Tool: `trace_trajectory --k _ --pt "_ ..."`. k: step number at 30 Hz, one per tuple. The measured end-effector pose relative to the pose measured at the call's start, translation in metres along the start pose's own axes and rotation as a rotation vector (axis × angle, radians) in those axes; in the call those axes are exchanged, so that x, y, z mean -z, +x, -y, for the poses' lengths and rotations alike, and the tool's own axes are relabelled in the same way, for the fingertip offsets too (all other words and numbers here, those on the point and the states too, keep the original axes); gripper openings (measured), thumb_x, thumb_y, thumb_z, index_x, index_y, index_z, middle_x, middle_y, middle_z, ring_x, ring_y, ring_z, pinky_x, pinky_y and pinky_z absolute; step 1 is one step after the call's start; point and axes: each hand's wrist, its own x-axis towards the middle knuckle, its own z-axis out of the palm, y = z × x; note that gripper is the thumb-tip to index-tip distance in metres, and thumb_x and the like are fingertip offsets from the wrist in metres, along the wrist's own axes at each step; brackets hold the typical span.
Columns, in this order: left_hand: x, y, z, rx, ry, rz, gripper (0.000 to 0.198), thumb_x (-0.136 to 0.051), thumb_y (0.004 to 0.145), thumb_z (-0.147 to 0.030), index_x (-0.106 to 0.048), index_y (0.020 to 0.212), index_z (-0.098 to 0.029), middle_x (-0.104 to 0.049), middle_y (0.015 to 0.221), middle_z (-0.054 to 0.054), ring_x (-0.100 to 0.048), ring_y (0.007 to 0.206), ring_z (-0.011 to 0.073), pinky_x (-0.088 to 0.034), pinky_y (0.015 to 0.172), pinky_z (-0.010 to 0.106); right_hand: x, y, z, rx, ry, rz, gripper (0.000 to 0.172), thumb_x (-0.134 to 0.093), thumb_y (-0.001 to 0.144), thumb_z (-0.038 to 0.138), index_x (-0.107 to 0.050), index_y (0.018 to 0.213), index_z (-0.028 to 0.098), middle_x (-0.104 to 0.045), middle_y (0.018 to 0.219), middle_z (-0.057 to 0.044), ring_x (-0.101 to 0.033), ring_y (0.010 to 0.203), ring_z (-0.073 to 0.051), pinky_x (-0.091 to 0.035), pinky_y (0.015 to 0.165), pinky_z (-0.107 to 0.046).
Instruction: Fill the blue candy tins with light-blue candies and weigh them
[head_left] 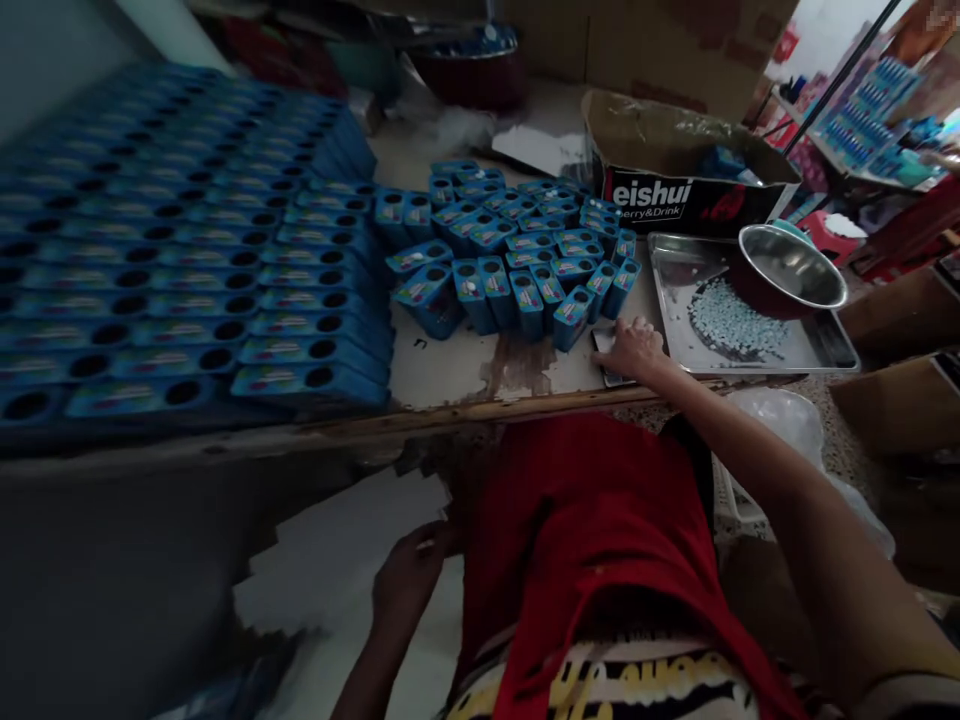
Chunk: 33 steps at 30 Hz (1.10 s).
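My right hand [636, 350] lies at the front edge of the worktable, its bent fingers and thumb over a flat, dark, phone-like object [611, 378]. Just behind it stand loose blue plastic boxes [529, 300], each with a printed label and a round hole on top; some holes show something pale inside. Below the table edge, in shadow, hangs my left hand [415, 572] with curled fingers, in front of white sheets [341, 550]. A small pale spot shows at its fingers, too dim to name.
Tight rows of similar blue boxes [187, 300] fill the table's left. At right, a metal tray [814, 350] holds pale small pellets [731, 315] and a steel bowl [795, 265]. Behind stands an open carton [675, 195]. A clear plastic bag [784, 420] lies below the tray.
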Motion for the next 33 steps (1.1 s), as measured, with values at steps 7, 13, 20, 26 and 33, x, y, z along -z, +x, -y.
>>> trace_trajectory --k 7,13,20,26,33 --pt "0.011 0.009 -0.029 -0.128 -0.179 -0.108 0.051 -0.056 0.093 -0.055 -0.076 0.122 -0.018 -0.077 0.128 0.016 -0.080 0.099 0.0299 -0.060 0.083 0.038 -0.012 0.011 0.000 -0.071 0.010 -0.097 0.086 -0.069 0.090 0.079 -0.062 0.143 0.012 -0.064 0.144 -0.027 -0.064 0.133 -0.039 -0.053 0.107 -0.047" --pt "0.036 -0.006 -0.113 -0.509 0.004 -0.419 0.037 -0.056 0.105 -0.043 -0.078 0.123 -0.020 -0.078 0.125 0.013 -0.076 0.112 0.0321 -0.059 0.095 0.042 0.006 -0.012 -0.021 0.050 0.014 -0.165 0.080 -0.054 0.104 0.075 -0.057 0.150 0.009 -0.068 0.133 -0.028 -0.065 0.124 -0.038 -0.051 0.098 -0.043" --pt "0.050 -0.010 -0.162 -0.719 0.078 -0.578 0.029 -0.059 0.109 -0.035 -0.079 0.122 -0.019 -0.081 0.121 0.009 -0.078 0.109 0.0262 -0.058 0.101 0.036 -0.025 -0.059 -0.053 0.481 0.073 -0.183 0.038 -0.049 0.110 0.024 -0.074 0.138 0.024 -0.069 0.125 -0.015 -0.057 0.118 -0.032 -0.042 0.095 -0.042" --pt "0.041 -0.021 -0.146 -0.655 0.134 -0.503 0.033 -0.054 0.111 -0.037 -0.079 0.122 -0.019 -0.081 0.123 0.011 -0.077 0.112 0.0268 -0.057 0.105 0.038 -0.049 -0.068 -0.048 0.472 0.041 -0.131 0.043 -0.049 0.109 0.029 -0.072 0.145 0.029 -0.066 0.129 -0.015 -0.050 0.120 -0.034 -0.035 0.095 -0.046" --pt "0.048 -0.019 -0.143 -0.575 0.087 -0.428 0.037 -0.050 0.110 -0.041 -0.079 0.122 -0.021 -0.080 0.127 0.011 -0.076 0.117 0.0292 -0.057 0.109 0.041 -0.031 -0.070 -0.035 0.362 0.055 -0.032 0.046 -0.046 0.109 0.028 -0.074 0.145 0.034 -0.065 0.132 -0.015 -0.053 0.123 -0.034 -0.039 0.097 -0.046"
